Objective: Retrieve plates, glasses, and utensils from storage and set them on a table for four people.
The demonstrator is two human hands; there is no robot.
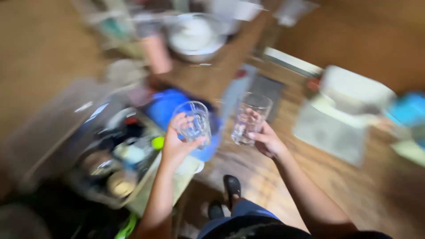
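Observation:
The picture is blurred by motion. My left hand (177, 144) grips a clear drinking glass (194, 121), tilted a little toward me, above a blue object (166, 106). My right hand (265, 140) grips a second clear glass (249, 117), held nearly upright over the wooden surface (310, 177). The two glasses are side by side and apart, at about the same height. Both look empty, as far as the blur lets me tell.
At lower left a sink or tub (110, 163) holds several dishes and cups. A large white bowl or pot (195, 37) and a pinkish cup (156, 51) stand at the back. A white container (354, 88) and grey cloth (330, 132) lie on the right. My shoes (232, 186) show below.

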